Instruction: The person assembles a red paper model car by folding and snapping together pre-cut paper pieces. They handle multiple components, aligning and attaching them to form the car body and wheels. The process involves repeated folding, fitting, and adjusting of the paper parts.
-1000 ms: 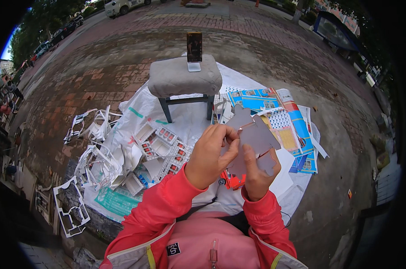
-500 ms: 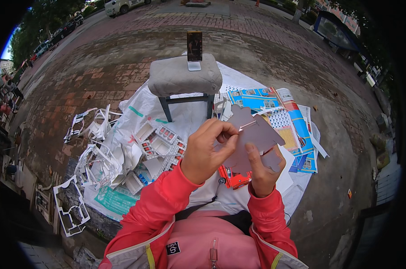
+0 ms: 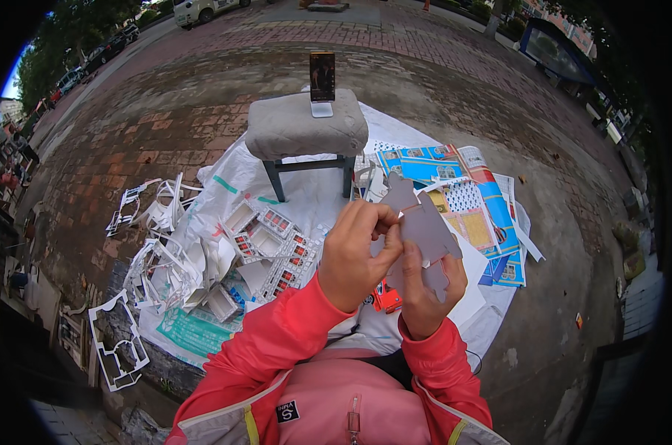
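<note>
Just right of the frame's centre, you hold a gray card [image 3: 430,230] that slants from upper left to lower right, your left hand [image 3: 354,252] pinching its left edge, your right hand [image 3: 428,295] gripping its lower end. Its underside is hidden; a red toy [image 3: 386,299] shows only partly.

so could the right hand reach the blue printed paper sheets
Probably, if the right hand lets go of the flat grey notched card; nothing else seems in its way to the blue printed sheets.
</note>
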Motion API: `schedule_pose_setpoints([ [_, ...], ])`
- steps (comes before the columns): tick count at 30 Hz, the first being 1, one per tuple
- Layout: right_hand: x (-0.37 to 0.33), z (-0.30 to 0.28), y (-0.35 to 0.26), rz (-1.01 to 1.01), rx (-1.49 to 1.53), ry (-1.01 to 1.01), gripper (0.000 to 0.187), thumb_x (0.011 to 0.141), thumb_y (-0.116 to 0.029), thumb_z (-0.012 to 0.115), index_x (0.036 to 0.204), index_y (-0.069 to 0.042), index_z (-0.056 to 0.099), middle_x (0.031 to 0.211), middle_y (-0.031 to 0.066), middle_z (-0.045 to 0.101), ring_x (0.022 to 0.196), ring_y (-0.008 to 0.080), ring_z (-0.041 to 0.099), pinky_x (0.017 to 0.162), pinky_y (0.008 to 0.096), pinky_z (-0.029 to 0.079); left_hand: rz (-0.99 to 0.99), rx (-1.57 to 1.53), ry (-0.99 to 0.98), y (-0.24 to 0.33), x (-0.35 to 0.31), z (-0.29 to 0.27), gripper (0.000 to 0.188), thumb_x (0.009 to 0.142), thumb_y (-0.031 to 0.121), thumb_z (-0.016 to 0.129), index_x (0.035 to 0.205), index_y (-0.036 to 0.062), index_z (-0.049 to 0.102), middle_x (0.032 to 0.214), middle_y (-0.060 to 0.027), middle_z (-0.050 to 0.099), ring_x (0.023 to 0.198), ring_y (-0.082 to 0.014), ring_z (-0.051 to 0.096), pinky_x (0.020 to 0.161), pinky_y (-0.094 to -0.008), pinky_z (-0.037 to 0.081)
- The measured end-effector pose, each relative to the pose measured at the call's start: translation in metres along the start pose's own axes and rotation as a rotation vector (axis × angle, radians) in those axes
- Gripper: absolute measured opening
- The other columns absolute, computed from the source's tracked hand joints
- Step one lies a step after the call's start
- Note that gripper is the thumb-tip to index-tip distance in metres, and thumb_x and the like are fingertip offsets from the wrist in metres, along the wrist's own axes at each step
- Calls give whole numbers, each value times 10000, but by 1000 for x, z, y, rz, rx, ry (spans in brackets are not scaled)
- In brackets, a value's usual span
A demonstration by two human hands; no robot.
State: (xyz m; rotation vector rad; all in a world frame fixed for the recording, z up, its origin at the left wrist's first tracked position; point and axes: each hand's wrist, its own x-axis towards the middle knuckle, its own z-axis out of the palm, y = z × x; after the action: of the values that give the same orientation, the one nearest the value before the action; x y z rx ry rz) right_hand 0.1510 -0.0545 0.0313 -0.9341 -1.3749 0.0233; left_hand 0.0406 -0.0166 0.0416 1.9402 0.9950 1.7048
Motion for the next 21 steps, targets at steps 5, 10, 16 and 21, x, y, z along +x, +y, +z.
schedule_pose_setpoints([
  [5,0,-6,1,164,1,-39,92,823,68,648,903,62,603,830,113,578,686,173,588,583,275,443,7,-7,-7,-1,-1,1,143,812,-39,674,942,-10,621,815,-96,600,680,-168,605,637,-268,489],
  [10,0,-6,1,194,18,-39,79,830,62,644,898,60,603,805,98,555,667,160,570,572,269,433,-96,-104,30,1,-3,1,148,838,-36,675,985,-16,662,914,-105,664,766,-145,641,702,-255,505],
  [16,0,-3,2,105,-10,-35,105,820,65,656,914,64,609,842,119,592,680,183,592,583,277,450,-166,-129,14,5,-7,-3,155,848,-34,666,1002,-18,675,957,-110,681,793,-146,643,725,-259,506],
  [21,-3,-6,2,124,-26,-48,123,811,73,664,924,64,617,848,130,604,689,203,606,593,281,461,-50,-55,5,16,-13,-3,224,869,-44,595,1081,-8,658,1005,-144,659,883,-266,647,781,-329,513],
])
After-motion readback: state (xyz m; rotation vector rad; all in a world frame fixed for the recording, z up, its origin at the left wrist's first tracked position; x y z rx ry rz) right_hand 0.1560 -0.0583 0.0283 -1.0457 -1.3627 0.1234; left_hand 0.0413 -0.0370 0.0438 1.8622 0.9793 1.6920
